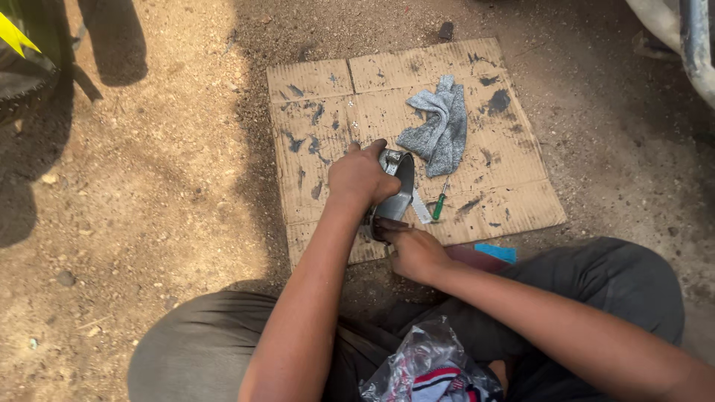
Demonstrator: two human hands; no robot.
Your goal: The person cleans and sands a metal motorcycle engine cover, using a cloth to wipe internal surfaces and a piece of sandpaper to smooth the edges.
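L hand (361, 177) is closed over the top end of a curved grey metal part (396, 192), fingers wrapped round it, thumb side toward the cloth. R hand (412, 249) grips the lower end of the same part, fingers curled tight w/ fingertips at the dark bottom edge; can't tell exactly how they sit under it. Both hands are clamped on, none spread. The metal part stands tilted on the near-middle of a flattened cardboard sheet (514, 186), between the two hands.

Containers: only a crinkled clear plastic bag (428, 365) in the person's lap, w/ red, white and dark stuff inside; can't tell what it is.

Around: a crumpled grey cloth (439, 126) lies on the cardboard just beyond the part, near but apart from L hand. A small screwdriver w/ green handle (440, 202) lies just right of the part, and a pale flat strip (421, 208) sits between it and the part. The cardboard is smeared w/ dark grease marks. A bit of blue flat thing (497, 252) pokes out by the R knee, at the cardboard's near edge. All this rests on sandy dirt ground (149, 186). Nothing blocks the hands.
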